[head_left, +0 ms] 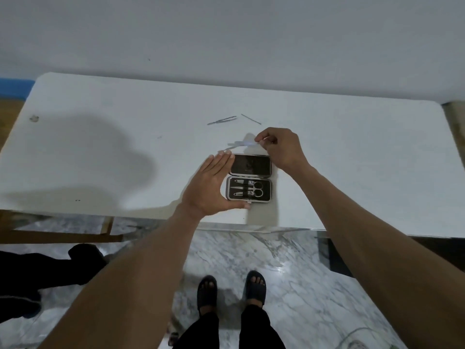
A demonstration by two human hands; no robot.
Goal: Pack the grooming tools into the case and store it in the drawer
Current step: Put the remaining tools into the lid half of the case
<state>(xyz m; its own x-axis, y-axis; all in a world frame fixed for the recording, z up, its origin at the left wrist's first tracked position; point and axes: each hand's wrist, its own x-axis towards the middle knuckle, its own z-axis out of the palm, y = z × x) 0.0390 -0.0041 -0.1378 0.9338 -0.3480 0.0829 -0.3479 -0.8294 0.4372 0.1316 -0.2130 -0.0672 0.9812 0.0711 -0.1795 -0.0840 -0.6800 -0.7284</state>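
A small black grooming case (249, 178) lies open on the white table (100, 152), its lid away from me. The lower half holds scissors (253, 188) and two or three slim metal tools. My left hand (210, 183) cups the case's left side, fingers spread, thumb along its near edge. Just beyond the lid, my right hand (276, 147) pinches a thin, motion-blurred metal tool (237, 145) that points left. Farther back on the table lie tweezers (222, 120) and a thin metal stick (250, 119).
The table's near edge runs just below the case. Below it is a marble floor with my sandalled feet (231, 289). Another person's dark-clothed leg (50, 268) is at the lower left. A grey wall stands behind the table.
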